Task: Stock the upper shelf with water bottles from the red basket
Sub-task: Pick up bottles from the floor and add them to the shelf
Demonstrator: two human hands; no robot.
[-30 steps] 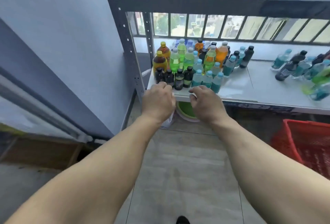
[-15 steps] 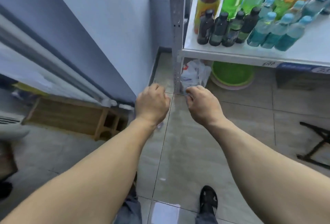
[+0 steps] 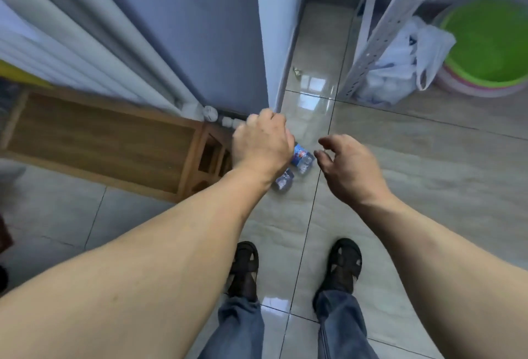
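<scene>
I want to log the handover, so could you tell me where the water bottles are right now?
In the head view, centre frame: the left hand grips two water bottles above the floor tiles, beside the right hand.

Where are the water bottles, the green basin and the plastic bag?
water bottles (image 3: pixel 302 158), head view, on the label of one.
green basin (image 3: pixel 485 44), head view, on its inside.
plastic bag (image 3: pixel 400 64), head view, on its middle.

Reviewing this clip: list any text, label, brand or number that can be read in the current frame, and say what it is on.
No text can be read in this frame.
Water bottle under the left hand: blue label with red and white marks, too blurred to read.
White plastic bag by the shelf upright: dark marks, too small to read.
Green basin: no print shows.
</scene>
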